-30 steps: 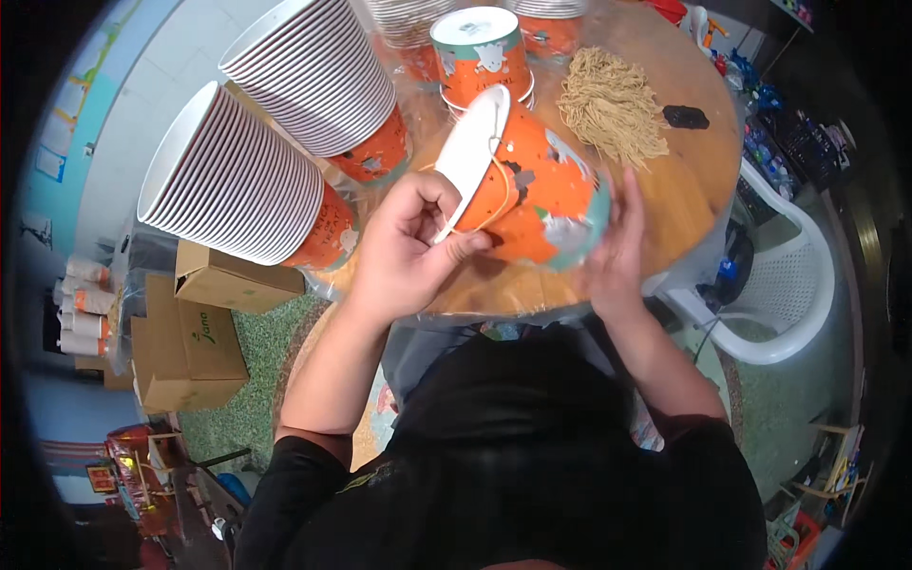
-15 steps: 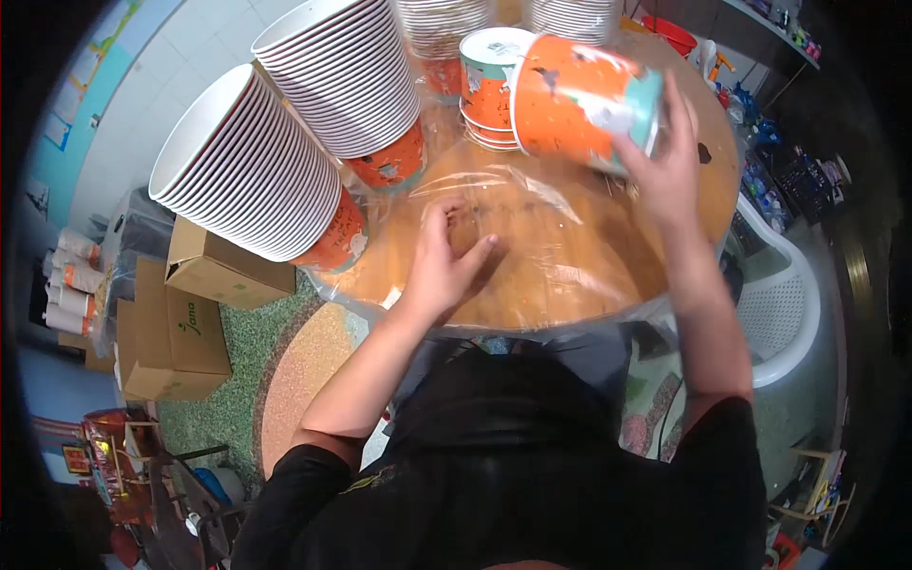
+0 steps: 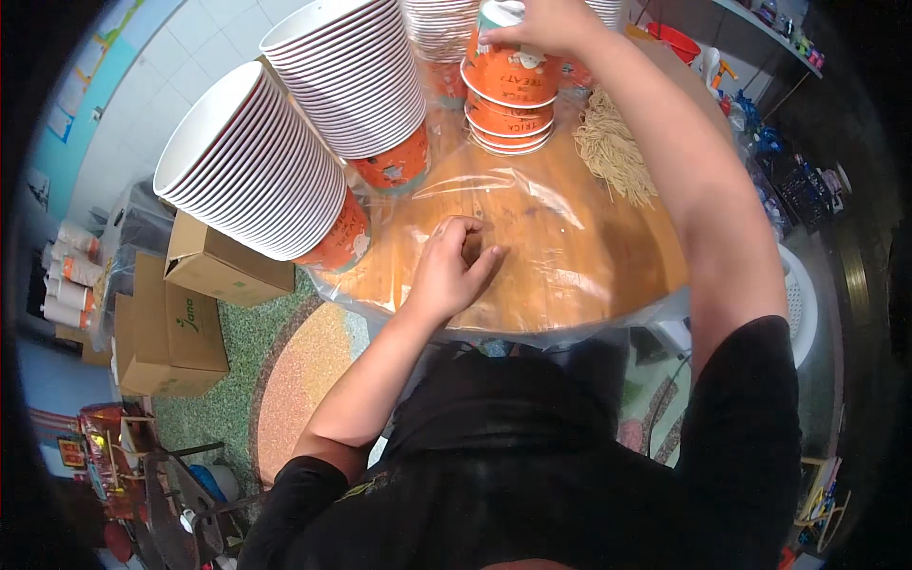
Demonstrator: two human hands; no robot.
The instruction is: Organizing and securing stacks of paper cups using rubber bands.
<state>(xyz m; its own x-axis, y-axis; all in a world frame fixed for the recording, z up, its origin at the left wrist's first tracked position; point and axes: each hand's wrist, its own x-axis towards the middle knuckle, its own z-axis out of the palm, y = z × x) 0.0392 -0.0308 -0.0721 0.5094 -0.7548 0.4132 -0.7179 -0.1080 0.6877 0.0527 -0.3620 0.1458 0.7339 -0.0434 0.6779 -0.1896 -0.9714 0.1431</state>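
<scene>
My right hand point(image 3: 551, 27) is closed on the base of an orange paper bucket point(image 3: 513, 71), which is upside down over a short stack of inverted orange buckets point(image 3: 513, 128). Part of its white base is hidden by the fingers. My left hand point(image 3: 450, 271) is over the near middle of the table, fingers loosely curled and thumb apart, holding nothing. Left of it lean two tall stacks of nested buckets, a nearer stack point(image 3: 266, 171) and a farther stack point(image 3: 356, 81), their white rims tightly packed and mouths facing up.
The round wooden table point(image 3: 532, 275) has a clear plastic cover. A bundle of beige strings point(image 3: 613, 147) lies at its right, with more bucket stacks point(image 3: 442, 33) behind. Cardboard boxes point(image 3: 176, 332) stand on the floor at left; a white plastic chair point(image 3: 800, 304) is at right.
My right hand has carried the orange bucket left and away from me, turning it from sideways to upside down onto the short stack. The string bundle is now uncovered. My left fingers curled slightly.
</scene>
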